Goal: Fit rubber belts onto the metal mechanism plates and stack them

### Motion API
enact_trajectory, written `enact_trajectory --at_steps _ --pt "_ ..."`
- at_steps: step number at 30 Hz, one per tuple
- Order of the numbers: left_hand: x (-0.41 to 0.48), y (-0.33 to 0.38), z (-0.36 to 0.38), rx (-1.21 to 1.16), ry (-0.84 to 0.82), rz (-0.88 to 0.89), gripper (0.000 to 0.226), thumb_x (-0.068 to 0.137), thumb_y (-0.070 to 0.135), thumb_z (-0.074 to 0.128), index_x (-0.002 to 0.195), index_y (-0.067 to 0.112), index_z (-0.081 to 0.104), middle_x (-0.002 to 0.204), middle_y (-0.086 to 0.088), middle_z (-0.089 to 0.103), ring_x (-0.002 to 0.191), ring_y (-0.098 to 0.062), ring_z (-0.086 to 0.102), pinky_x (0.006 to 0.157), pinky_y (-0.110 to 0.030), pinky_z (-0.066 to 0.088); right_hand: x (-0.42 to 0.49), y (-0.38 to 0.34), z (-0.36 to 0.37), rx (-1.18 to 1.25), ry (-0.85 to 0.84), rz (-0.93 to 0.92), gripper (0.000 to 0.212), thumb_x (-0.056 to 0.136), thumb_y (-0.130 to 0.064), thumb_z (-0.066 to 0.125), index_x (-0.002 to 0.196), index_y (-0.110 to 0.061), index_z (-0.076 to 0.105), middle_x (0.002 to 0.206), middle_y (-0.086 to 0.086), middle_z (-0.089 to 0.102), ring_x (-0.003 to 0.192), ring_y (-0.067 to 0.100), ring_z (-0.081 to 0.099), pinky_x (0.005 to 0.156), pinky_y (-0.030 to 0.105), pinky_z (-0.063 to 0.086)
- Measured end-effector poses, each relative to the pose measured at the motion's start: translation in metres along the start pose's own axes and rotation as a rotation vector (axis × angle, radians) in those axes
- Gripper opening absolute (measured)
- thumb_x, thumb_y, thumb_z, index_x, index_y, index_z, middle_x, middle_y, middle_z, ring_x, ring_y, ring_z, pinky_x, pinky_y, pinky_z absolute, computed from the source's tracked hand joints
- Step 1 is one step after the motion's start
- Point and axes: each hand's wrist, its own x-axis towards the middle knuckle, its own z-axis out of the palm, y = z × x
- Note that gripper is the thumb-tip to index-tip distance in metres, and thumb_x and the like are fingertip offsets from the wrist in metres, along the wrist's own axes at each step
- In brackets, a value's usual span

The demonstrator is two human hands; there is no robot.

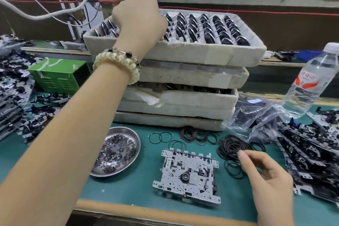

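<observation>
head view: a silver perforated plate (186, 172) with a black hub lies flat on the green tabletop (139, 194), and a tangle of thin black belts (231, 146) sits just beside its far right corner. the right hand (266, 172) is at that tangle, its fingers (251, 158) curled narrow; i cannot tell whether a belt is pinched. the left hand (139, 22) reaches over the top foam tray (183, 52), its fingers hidden.

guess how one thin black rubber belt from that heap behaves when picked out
Probably floppy: the thin black rubber belts lie in limp overlapping loops. Likely tangled, so neighbours may drag along. Seemingly very light, being so thin.
</observation>
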Motion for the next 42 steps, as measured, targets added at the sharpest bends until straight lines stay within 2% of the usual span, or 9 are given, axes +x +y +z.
enact_trajectory --at_steps 9,11,13,17,22,27,32,36,42 --pt "-0.058 -0.009 -0.031 -0.679 0.044 0.018 0.036 0.083 0.029 0.066 0.082 -0.007 0.07 0.064 -0.016 0.052 0.064 -0.019 0.047 0.068 -0.027 0.052 -0.007 -0.021 0.004 0.081 -0.036 -0.015 0.009 0.08 -0.014 0.074 0.078 -0.022 0.075 0.076 -0.002 0.072 0.068 0.001 0.062 0.066 0.009 0.049" --pt "-0.093 -0.011 -0.031 -0.813 -0.038 0.02 0.029 0.085 0.032 0.071 0.08 0.004 0.076 0.072 -0.02 0.067 0.064 -0.023 0.058 0.072 -0.02 0.054 -0.009 -0.039 0.005 0.194 -0.064 0.014 0.006 0.074 -0.025 0.074 0.078 -0.021 0.077 0.077 -0.002 0.072 0.072 0.004 0.063 0.07 0.012 0.05" --pt "-0.129 -0.011 -0.024 -0.918 -0.186 -0.005 0.021 0.086 0.036 0.074 0.078 0.017 0.079 0.071 -0.011 0.072 0.064 -0.024 0.066 0.072 -0.032 0.059 -0.009 -0.061 0.003 0.356 -0.11 0.064 0.019 0.069 -0.035 0.074 0.078 -0.019 0.077 0.079 -0.001 0.071 0.075 0.008 0.062 0.071 0.016 0.052" --pt "-0.178 -0.008 0.0 -1.013 -0.43 -0.12 0.021 0.083 0.04 0.076 0.07 0.024 0.077 0.057 0.006 0.064 0.059 -0.008 0.05 0.064 -0.026 0.047 -0.011 -0.106 0.002 0.573 -0.214 0.037 0.016 0.066 -0.035 0.075 0.073 -0.02 0.076 0.078 -0.002 0.069 0.075 0.011 0.061 0.069 0.019 0.051" --pt "-0.202 -0.014 0.012 -1.097 -0.521 -0.181 0.025 0.08 0.043 0.078 0.064 0.023 0.074 0.057 -0.005 0.056 0.058 -0.007 0.042 0.053 -0.014 0.035 -0.019 -0.117 0.015 0.41 -0.152 -0.043 0.008 0.065 -0.025 0.083 0.068 -0.019 0.077 0.067 -0.004 0.067 0.067 0.011 0.054 0.066 0.02 0.043" --pt "-0.206 -0.019 0.014 -1.132 -0.532 -0.195 0.023 0.078 0.045 0.078 0.065 0.026 0.076 0.078 -0.022 0.066 0.068 -0.014 0.047 0.06 -0.019 0.039 -0.023 -0.107 0.029 0.225 -0.113 -0.156 0.008 0.076 -0.016 0.079 0.068 -0.021 0.077 0.064 -0.006 0.067 0.058 0.004 0.056 0.059 0.014 0.043" --pt "-0.205 -0.024 0.015 -1.151 -0.518 -0.197 0.03 0.079 0.041 0.078 0.056 0.023 0.069 0.059 0.001 0.048 0.063 -0.012 0.039 0.054 -0.013 0.034 -0.024 -0.099 0.036 0.039 -0.013 -0.277 0.014 0.078 -0.02 0.079 0.068 -0.03 0.075 0.067 -0.001 0.066 0.059 0.012 0.059 0.056 0.024 0.044" --pt "-0.206 -0.027 0.016 -1.171 -0.547 -0.199 0.031 0.084 0.032 0.075 0.061 0.013 0.068 0.066 -0.008 0.046 0.067 -0.015 0.039 0.055 -0.01 0.037 -0.023 -0.099 0.036 -0.068 0.02 -0.344 0.013 0.08 -0.023 0.079 0.07 -0.029 0.073 0.068 -0.002 0.066 0.061 0.019 0.061 0.055 0.038 0.048" --pt "-0.206 -0.028 0.009 -1.231 -0.553 -0.22 0.036 0.083 0.027 0.073 0.049 0.021 0.062 0.059 -0.003 0.036 0.042 -0.004 0.03 0.046 -0.001 0.033 -0.02 -0.099 0.031 -0.089 -0.035 -0.333 0.016 0.081 -0.018 0.08 0.069 -0.027 0.073 0.067 -0.002 0.065 0.06 0.014 0.058 0.054 0.031 0.045"
